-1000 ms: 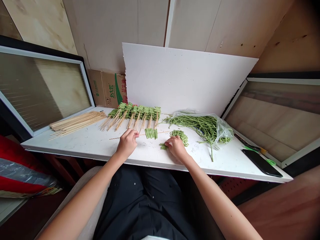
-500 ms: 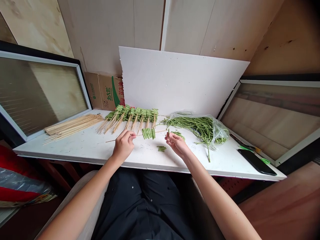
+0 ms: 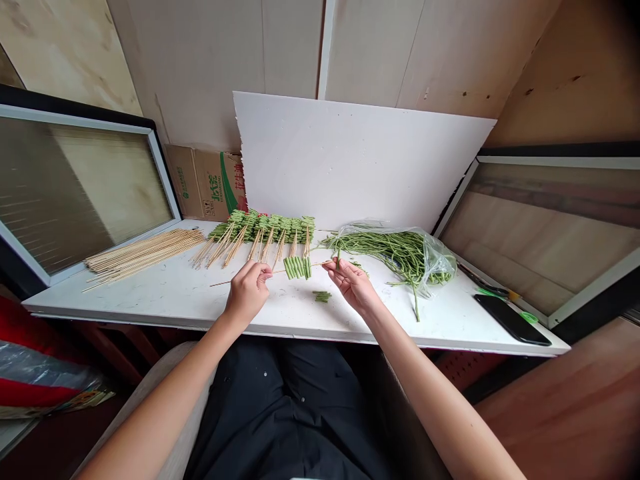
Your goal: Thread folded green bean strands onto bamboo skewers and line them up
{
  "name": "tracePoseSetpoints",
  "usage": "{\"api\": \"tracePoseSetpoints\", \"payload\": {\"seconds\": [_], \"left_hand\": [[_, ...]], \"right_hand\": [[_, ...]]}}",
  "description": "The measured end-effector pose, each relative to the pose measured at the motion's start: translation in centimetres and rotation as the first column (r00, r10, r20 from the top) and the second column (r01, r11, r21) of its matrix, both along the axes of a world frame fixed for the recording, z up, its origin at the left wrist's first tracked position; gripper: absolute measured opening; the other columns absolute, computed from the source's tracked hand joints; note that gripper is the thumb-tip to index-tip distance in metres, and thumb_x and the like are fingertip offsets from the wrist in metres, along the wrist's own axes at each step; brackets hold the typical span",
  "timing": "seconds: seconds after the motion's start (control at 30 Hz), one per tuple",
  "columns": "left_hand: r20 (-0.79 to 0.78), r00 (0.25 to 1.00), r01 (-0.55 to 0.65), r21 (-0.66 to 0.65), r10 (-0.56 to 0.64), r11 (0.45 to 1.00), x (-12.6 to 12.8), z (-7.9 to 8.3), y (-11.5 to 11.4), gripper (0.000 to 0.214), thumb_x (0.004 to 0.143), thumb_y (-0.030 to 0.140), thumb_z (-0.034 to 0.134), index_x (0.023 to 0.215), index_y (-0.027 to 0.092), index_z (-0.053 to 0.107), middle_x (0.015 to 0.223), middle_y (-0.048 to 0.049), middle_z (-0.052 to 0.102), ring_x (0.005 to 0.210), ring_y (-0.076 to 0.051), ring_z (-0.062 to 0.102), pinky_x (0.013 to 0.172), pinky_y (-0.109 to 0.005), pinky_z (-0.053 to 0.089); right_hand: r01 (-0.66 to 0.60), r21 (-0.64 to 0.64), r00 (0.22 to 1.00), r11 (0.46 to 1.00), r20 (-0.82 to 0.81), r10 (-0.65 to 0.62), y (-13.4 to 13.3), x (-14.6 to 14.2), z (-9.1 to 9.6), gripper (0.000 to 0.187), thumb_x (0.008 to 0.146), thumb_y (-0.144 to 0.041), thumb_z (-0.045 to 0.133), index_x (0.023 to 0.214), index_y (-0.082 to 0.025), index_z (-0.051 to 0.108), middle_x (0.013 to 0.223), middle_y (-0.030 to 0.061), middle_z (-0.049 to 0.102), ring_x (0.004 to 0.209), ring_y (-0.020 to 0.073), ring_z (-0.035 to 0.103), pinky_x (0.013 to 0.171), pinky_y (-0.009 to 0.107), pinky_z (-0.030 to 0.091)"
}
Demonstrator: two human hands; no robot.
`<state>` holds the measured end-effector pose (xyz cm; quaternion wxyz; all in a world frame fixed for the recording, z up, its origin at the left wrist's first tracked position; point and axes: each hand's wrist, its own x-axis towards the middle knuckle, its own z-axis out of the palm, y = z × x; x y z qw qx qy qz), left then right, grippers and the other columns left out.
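Observation:
My left hand (image 3: 249,288) is closed around a thin wooden skewer (image 3: 220,285), held level above the table. Several short green bean pieces (image 3: 297,268) sit threaded side by side along it, right of my fingers. At the skewer's right end, my right hand (image 3: 351,281) pinches another bean piece (image 3: 339,259), which stands upright against the tip; I cannot tell whether the tip is inside it. Below lies a small group of cut bean pieces (image 3: 322,296). More cut pieces (image 3: 359,268) are partly hidden behind my right hand.
Stacked bean skewers (image 3: 270,228) lie at the back, left of a plastic bag of long green beans (image 3: 395,250). Bare skewers (image 3: 145,252) are heaped on the left. A black phone (image 3: 513,320) and scissors (image 3: 485,285) rest at the right. A white board (image 3: 360,160) stands behind.
My right hand has moved slightly left, bringing its bean piece up to the skewer's tip. My left hand keeps its hold. The whole view has shifted a little.

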<state>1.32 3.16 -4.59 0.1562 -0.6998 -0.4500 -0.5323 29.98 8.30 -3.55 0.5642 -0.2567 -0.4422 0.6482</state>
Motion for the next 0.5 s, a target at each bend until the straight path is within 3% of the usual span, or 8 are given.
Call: {"api": "tracePoseSetpoints", "payload": {"seconds": [0.27,0.5], "left_hand": [[0.013,1.000,-0.008,0.012,0.008,1.000,0.19,-0.05,-0.03,0.022,0.093,0.002,0.051,0.090,0.020,0.064,0.087,-0.0032,0.067,0.077,-0.018,0.068,0.071,-0.029,0.053],[-0.001,1.000,-0.006,0.015,0.006,1.000,0.17,-0.11,0.03,0.022,0.093,0.002,0.051,0.089,0.020,0.063,0.085,-0.0033,0.066,0.076,-0.018,0.068,0.071,-0.029,0.054]], "right_hand": [[0.019,0.029,0.999,0.999,0.049,-0.020,-0.45,-0.42,0.17,0.035,0.080,-0.047,0.090,0.102,-0.021,0.083,0.113,0.0086,0.082,0.125,0.0258,0.072,0.108,0.033,0.059],[0.024,0.010,0.999,1.000,0.027,-0.024,-0.81,-0.68,0.39,0.032,0.083,-0.044,0.088,0.102,-0.018,0.083,0.111,0.0088,0.082,0.122,0.0234,0.073,0.099,0.024,0.062]]}}
